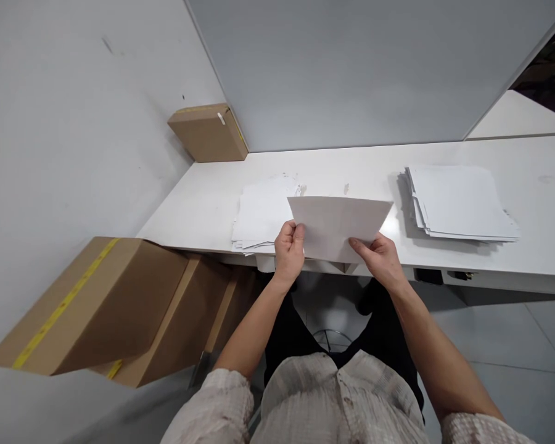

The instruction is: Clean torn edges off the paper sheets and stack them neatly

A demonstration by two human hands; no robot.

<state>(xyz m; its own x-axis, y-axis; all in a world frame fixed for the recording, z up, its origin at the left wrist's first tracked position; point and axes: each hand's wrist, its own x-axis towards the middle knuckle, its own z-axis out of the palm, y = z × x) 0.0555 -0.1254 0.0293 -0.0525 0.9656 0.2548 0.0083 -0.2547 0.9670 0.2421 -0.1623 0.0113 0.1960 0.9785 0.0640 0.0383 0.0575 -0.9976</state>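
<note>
A white sheet of paper (pixel 337 225) is held up above the table's front edge, tilted toward me. My left hand (pixel 290 251) pinches its left side, thumb in front. On the right side my right hand (pixel 382 258) grips the lower corner, its thumb lying on the near face and its fingers partly hidden behind. Just left of the sheet lies a loose stack of white paper (pixel 263 213) with uneven edges. A thicker stack of paper (pixel 460 200) sits farther right, its layers slightly fanned.
The white table (pixel 541 203) runs along a grey panel (pixel 361 74). A cardboard box (pixel 210 132) leans in the back left corner. Larger cardboard boxes (pixel 120 308) with yellow tape stand at the lower left, beside the wall. Small dark items (pixel 428 275) show beneath the table's front edge.
</note>
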